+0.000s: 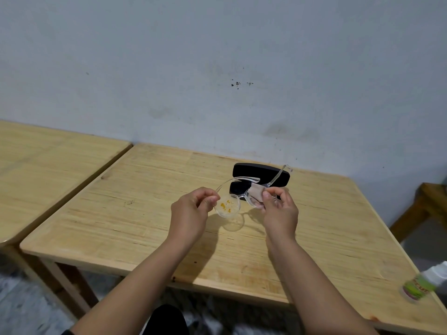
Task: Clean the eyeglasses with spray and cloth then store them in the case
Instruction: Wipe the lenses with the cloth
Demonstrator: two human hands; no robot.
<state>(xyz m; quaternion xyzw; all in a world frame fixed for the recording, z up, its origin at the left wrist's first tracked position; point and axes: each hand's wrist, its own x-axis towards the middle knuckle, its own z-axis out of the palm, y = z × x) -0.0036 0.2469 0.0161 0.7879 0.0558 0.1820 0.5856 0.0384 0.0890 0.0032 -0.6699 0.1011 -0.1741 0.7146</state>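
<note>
While both hands are raised above a light wooden bench (145, 213), they hold a pair of clear-framed eyeglasses (238, 199) between them, off the surface. The left hand (193, 209) pinches the frame at one end, beside a lens (227, 206) marked with yellow-orange smudges. The right hand (280, 209) pinches a small pale cloth (256, 193) against the other lens, thumb on top. Both temple arms of the glasses are unfolded and point away from the person toward a grey wall (217, 68). Just behind the glasses, a black eyeglass case (261, 174) lies on the bench near its far edge, partly hidden by them. At the bench's near right corner lies a spray bottle (422, 285) with a green label, blurred at the frame's edge. A second wooden table (48, 165) stands just beside the bench on the left.
</note>
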